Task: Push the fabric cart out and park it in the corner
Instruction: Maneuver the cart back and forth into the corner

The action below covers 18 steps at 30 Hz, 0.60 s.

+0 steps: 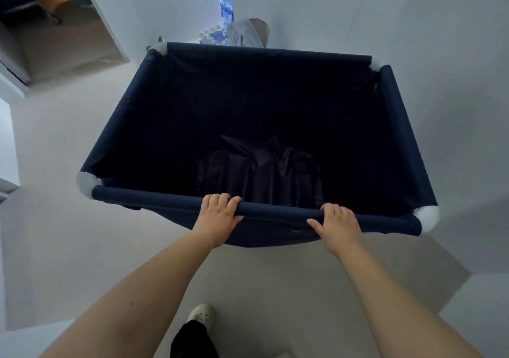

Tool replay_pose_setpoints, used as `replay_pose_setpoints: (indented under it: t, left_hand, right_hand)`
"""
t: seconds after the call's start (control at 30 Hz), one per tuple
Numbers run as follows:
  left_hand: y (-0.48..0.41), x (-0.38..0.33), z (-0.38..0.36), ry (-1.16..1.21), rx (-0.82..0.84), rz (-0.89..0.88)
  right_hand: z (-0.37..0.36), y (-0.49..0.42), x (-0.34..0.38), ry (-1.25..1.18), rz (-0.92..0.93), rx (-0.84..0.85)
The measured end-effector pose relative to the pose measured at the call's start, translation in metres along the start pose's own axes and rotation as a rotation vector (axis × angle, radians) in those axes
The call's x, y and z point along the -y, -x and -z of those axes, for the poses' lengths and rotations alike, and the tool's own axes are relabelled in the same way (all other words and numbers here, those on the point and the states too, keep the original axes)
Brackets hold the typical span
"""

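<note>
Pale grey floor (82, 247) and white walls (427, 40) surround the scene, with a doorway (55, 35) opening into a dimmer room at upper left. At the centre stands the fabric cart (275, 104), a deep navy bin slung on a tube frame with light corner fittings; some dark crumpled cloth (261, 170) lies at its bottom. The near rail (170, 196) runs across just ahead of the person, and both hands are closed over it from above: the left hand (219, 217) wraps it left of centre with fingers curled over the top, the right hand (337, 224) grips it a little to the right, thumb stretched along the rail's underside. Beyond the far rim sit a pack of water bottles (214, 36) and a pale bag (245, 34) where two walls meet, close to the cart's far end. One light shoe (202, 315) shows below, mid-stride by the look of it.

The pushing step seems well under way, the cart already aimed at that corner. What follows probably calls for a slow, straight shove, easing off before the far rim reaches the bottles and bag, then letting go of the rail.
</note>
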<state>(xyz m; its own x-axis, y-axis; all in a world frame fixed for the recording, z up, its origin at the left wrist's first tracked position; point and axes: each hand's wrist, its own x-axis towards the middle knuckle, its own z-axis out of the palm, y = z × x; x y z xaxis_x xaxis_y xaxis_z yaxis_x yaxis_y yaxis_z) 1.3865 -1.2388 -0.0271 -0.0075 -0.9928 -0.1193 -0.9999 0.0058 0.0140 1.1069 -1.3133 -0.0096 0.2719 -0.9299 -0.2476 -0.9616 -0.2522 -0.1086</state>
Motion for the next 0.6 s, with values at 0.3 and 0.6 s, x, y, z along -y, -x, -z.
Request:
replay_pose_setpoints:
  t: [0.3,0.6]
  left_hand:
    - [-0.014,-0.110,-0.001,0.052,0.066,-0.157]
    - [-0.015,-0.213,-0.003,0.046,0.096,-0.321]
  right_hand:
    - [0.004,0.043,-0.115,0.084,-0.100,0.034]
    - [-0.003,0.103,-0.214,0.082,-0.206,0.025]
